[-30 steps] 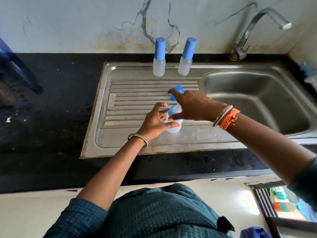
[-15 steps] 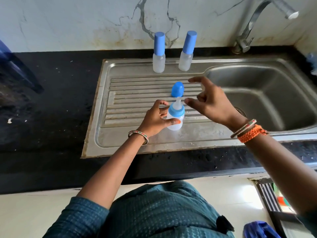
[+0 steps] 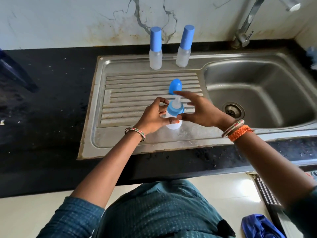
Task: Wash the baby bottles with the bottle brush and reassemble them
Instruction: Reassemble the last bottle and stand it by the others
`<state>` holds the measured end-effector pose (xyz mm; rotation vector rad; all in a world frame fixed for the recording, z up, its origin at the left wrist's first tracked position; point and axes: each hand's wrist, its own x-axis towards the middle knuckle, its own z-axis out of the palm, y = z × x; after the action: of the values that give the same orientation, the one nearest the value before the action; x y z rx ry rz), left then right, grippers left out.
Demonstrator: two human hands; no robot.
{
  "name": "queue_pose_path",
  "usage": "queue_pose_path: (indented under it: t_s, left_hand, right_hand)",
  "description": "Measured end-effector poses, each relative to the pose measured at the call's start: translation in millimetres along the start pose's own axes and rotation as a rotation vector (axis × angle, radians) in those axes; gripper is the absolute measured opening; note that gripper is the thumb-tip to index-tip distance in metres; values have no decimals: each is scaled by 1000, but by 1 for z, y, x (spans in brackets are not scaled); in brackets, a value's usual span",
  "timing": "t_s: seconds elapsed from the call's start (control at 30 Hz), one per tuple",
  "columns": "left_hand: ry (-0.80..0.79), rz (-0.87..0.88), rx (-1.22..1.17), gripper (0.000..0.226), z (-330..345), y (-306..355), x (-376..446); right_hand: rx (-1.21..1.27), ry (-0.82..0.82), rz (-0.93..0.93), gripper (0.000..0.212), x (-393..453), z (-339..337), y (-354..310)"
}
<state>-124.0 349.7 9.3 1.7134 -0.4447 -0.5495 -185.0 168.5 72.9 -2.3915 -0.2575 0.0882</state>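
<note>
A small baby bottle (image 3: 173,123) with a blue collar (image 3: 175,109) and a clear nipple (image 3: 176,103) is shown upright on the near part of the ribbed steel drainboard (image 3: 123,93), left of the sink basin (image 3: 260,93). The bottle body is gripped by the left hand (image 3: 155,115), whose fingers and thumb are curled round it from the left. The right hand (image 3: 200,110) is held just right of the collar with fingers spread and lightly bent; nothing is gripped by it, and whether the thumb tip touches the collar cannot be told. A loose blue cap (image 3: 175,85) is seen on the ribs just beyond the bottle, partly covered by a right fingertip. Two capped bottles (image 3: 155,48) (image 3: 185,47) are stood upright at the far edge of the drainboard, near each other but apart. A tap (image 3: 245,30) is mounted at the far right, above the basin.
</note>
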Motion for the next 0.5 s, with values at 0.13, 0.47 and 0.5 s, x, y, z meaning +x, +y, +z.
queue_pose_path:
  t_s: [0.13, 0.47, 0.5]
  left_hand:
    - [-7, -27, 44, 89, 1, 0, 0]
    - [522, 67, 13, 59, 60, 6, -30]
    - [508, 78, 9, 60, 58, 5, -30]
  right_hand:
    - [118, 40, 11, 48, 9, 11, 4]
    - [-8, 843, 446, 49, -2, 84, -18]
    - [-6, 842, 441, 49, -3, 83, -19]
